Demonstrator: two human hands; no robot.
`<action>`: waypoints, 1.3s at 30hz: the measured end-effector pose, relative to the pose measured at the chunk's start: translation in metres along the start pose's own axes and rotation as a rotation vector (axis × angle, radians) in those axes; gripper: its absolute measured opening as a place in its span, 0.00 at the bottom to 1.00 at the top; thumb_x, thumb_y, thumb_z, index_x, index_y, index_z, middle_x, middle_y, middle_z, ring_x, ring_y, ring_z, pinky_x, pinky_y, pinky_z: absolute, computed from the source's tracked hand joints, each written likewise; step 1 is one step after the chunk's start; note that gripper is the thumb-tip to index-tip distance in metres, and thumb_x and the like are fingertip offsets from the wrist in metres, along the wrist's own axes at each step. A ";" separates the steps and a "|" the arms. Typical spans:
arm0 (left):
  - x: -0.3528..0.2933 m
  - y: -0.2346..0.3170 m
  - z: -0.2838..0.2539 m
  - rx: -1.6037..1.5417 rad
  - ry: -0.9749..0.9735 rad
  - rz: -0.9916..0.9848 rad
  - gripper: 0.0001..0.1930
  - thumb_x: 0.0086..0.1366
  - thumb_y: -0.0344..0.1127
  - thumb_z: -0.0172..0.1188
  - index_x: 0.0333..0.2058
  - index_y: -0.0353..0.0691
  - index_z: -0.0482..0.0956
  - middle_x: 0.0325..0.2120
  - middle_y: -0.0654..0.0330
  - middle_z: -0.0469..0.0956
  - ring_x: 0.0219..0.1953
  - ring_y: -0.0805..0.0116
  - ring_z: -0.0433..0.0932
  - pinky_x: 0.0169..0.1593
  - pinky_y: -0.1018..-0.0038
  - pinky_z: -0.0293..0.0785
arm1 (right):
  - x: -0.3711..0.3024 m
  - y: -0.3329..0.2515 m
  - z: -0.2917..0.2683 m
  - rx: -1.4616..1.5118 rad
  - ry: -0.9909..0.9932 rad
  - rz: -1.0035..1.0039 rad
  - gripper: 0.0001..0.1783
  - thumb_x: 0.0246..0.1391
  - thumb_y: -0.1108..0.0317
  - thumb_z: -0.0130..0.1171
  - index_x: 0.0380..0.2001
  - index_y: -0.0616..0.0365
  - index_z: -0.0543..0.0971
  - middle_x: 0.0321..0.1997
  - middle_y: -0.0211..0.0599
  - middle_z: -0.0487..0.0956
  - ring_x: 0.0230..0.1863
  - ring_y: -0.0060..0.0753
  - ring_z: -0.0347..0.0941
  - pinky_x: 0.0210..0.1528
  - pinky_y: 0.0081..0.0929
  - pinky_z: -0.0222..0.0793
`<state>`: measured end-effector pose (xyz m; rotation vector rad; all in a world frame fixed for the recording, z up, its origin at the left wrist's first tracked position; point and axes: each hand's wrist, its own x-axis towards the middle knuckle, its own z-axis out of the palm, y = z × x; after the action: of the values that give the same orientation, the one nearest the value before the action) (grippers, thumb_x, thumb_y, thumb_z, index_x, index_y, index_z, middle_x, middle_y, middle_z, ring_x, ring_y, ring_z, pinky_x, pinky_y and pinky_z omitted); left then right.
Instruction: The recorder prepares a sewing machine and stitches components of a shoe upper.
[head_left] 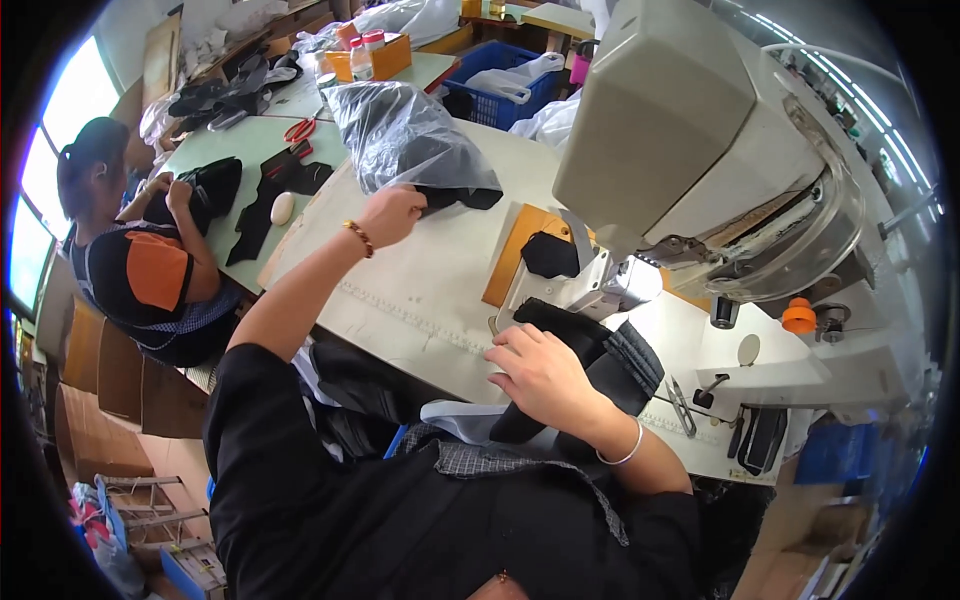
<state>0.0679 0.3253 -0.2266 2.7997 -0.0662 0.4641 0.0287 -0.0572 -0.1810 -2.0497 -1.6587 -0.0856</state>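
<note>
My left hand (392,213) reaches forward over the table, fingers curled at the mouth of a clear plastic bag (400,125). They close on the edge of a black fabric piece (455,196) that sticks out of the bag; the fingertips are partly hidden. Nearer to me, my right hand (545,375) lies over black fabric (565,335) at the table's front edge, its fingers apart and slightly bent. A stack of dark folded pieces (635,355) lies just right of that hand. The sewing machine (660,120) stands over the table on the right, its needle area hidden from view.
A ruler strip (415,325) runs along the table's front edge. Tweezers (682,407) lie at right. At left a co-worker (130,250) handles black material beside red-handled scissors (300,130). Behind are a blue basket (500,75) and an orange box (385,58).
</note>
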 end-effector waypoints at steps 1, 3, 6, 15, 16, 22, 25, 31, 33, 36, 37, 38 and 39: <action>0.000 0.008 -0.023 -0.092 0.004 -0.031 0.06 0.61 0.29 0.61 0.35 0.35 0.83 0.34 0.48 0.81 0.38 0.48 0.80 0.44 0.59 0.76 | -0.001 0.001 0.000 -0.009 0.030 -0.011 0.12 0.50 0.66 0.69 0.37 0.55 0.80 0.40 0.35 0.76 0.45 0.38 0.74 0.45 0.34 0.71; -0.004 0.017 -0.062 -0.115 0.051 -0.117 0.07 0.60 0.27 0.61 0.38 0.34 0.80 0.33 0.46 0.81 0.38 0.46 0.81 0.42 0.60 0.76 | -0.003 -0.001 -0.001 -0.018 0.063 -0.026 0.11 0.50 0.66 0.69 0.36 0.55 0.80 0.39 0.34 0.77 0.44 0.38 0.75 0.44 0.34 0.72; -0.009 0.042 -0.101 -0.195 0.154 -0.160 0.08 0.61 0.27 0.61 0.40 0.34 0.78 0.33 0.47 0.82 0.35 0.49 0.82 0.39 0.63 0.76 | -0.008 0.002 -0.006 0.004 0.177 0.094 0.07 0.50 0.72 0.67 0.34 0.56 0.82 0.35 0.34 0.78 0.39 0.40 0.76 0.41 0.36 0.74; -0.041 0.120 -0.105 -0.810 0.157 -0.221 0.11 0.68 0.26 0.63 0.48 0.30 0.77 0.35 0.66 0.82 0.30 0.85 0.77 0.35 0.85 0.76 | -0.023 0.012 -0.017 -0.198 0.468 0.180 0.18 0.47 0.79 0.66 0.44 0.64 0.79 0.43 0.42 0.79 0.42 0.45 0.76 0.44 0.36 0.74; -0.043 0.127 -0.100 -0.908 0.067 -0.210 0.12 0.68 0.25 0.62 0.48 0.31 0.77 0.37 0.65 0.82 0.33 0.84 0.80 0.37 0.83 0.80 | -0.029 0.013 -0.017 -0.180 0.468 0.206 0.21 0.47 0.79 0.67 0.47 0.65 0.79 0.44 0.43 0.79 0.42 0.45 0.76 0.45 0.35 0.74; -0.048 0.191 -0.047 -1.079 -0.278 -0.131 0.11 0.67 0.22 0.61 0.48 0.32 0.77 0.39 0.63 0.81 0.39 0.78 0.81 0.42 0.77 0.81 | -0.034 0.002 -0.040 0.463 0.468 0.360 0.30 0.48 0.72 0.73 0.56 0.63 0.76 0.47 0.42 0.79 0.44 0.41 0.77 0.45 0.32 0.74; -0.055 0.220 -0.022 -1.132 -0.294 -0.021 0.16 0.65 0.26 0.65 0.50 0.34 0.74 0.38 0.62 0.81 0.41 0.76 0.80 0.43 0.75 0.78 | -0.026 0.007 -0.035 0.362 0.409 0.358 0.20 0.52 0.72 0.71 0.48 0.63 0.78 0.41 0.41 0.79 0.39 0.41 0.78 0.41 0.30 0.74; -0.072 0.246 0.000 -0.742 -0.381 0.050 0.29 0.58 0.36 0.74 0.54 0.38 0.70 0.43 0.51 0.84 0.48 0.59 0.84 0.48 0.66 0.79 | -0.057 0.017 -0.020 1.106 0.642 0.555 0.06 0.65 0.80 0.56 0.44 0.64 0.78 0.41 0.29 0.82 0.40 0.16 0.76 0.45 0.18 0.74; -0.075 0.242 0.006 -0.881 -0.435 -0.001 0.27 0.58 0.36 0.73 0.55 0.37 0.73 0.44 0.50 0.84 0.49 0.55 0.83 0.50 0.64 0.78 | -0.061 0.019 -0.020 1.303 0.703 0.424 0.08 0.64 0.82 0.54 0.44 0.64 0.78 0.42 0.34 0.81 0.44 0.20 0.76 0.50 0.22 0.72; -0.075 0.257 -0.009 -0.737 -0.237 0.204 0.25 0.61 0.35 0.70 0.55 0.37 0.76 0.45 0.52 0.83 0.47 0.55 0.84 0.50 0.65 0.78 | -0.063 0.018 -0.021 1.420 0.748 0.280 0.08 0.64 0.82 0.50 0.42 0.63 0.78 0.40 0.36 0.79 0.42 0.23 0.75 0.49 0.25 0.71; -0.077 0.265 -0.011 -0.696 -0.179 0.263 0.20 0.64 0.34 0.66 0.54 0.37 0.78 0.38 0.54 0.85 0.39 0.57 0.85 0.44 0.68 0.79 | -0.062 0.015 -0.021 1.532 0.751 0.165 0.08 0.64 0.81 0.49 0.40 0.63 0.77 0.38 0.37 0.78 0.40 0.25 0.74 0.47 0.26 0.70; -0.076 0.264 -0.010 -0.699 -0.183 0.264 0.20 0.64 0.34 0.66 0.54 0.37 0.78 0.38 0.54 0.85 0.39 0.57 0.85 0.44 0.68 0.79 | -0.055 0.010 -0.025 1.596 0.762 0.104 0.09 0.68 0.73 0.47 0.34 0.57 0.75 0.27 0.32 0.74 0.28 0.24 0.68 0.38 0.24 0.65; -0.074 0.261 -0.008 -0.773 -0.383 0.248 0.17 0.66 0.32 0.64 0.53 0.39 0.80 0.33 0.57 0.84 0.34 0.64 0.83 0.40 0.70 0.78 | -0.057 0.012 -0.026 1.888 0.708 0.038 0.11 0.69 0.68 0.46 0.31 0.53 0.74 0.22 0.26 0.71 0.24 0.21 0.64 0.35 0.23 0.61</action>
<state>-0.0287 0.0790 -0.1681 2.0746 -0.5519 -0.0626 0.0318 -0.1206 -0.1826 -0.4216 -0.5435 0.5071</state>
